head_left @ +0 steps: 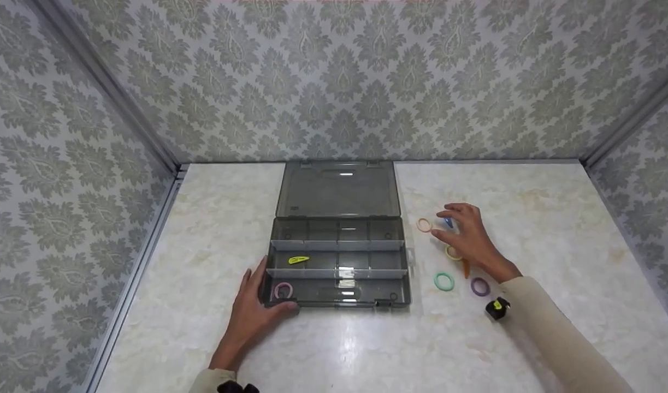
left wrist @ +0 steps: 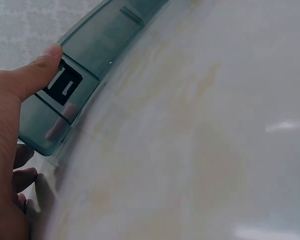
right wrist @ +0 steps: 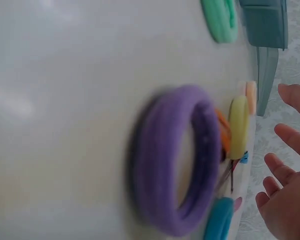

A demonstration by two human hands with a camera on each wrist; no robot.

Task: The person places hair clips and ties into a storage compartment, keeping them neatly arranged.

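Now | left grip (head_left: 253, 308) wide, touching grey box (head_left: 323, 293) | right grip (head_left: 469, 236) wide, near peach ring (head_left: 419, 226)

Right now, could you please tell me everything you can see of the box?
The box looks like smoky, see-through plastic and lies open on the table, its lid folded back. Pale dividers part it into three rows; a yellow clip lies in the middle one, a pink ring in the front one. The left hand holds its near left corner.
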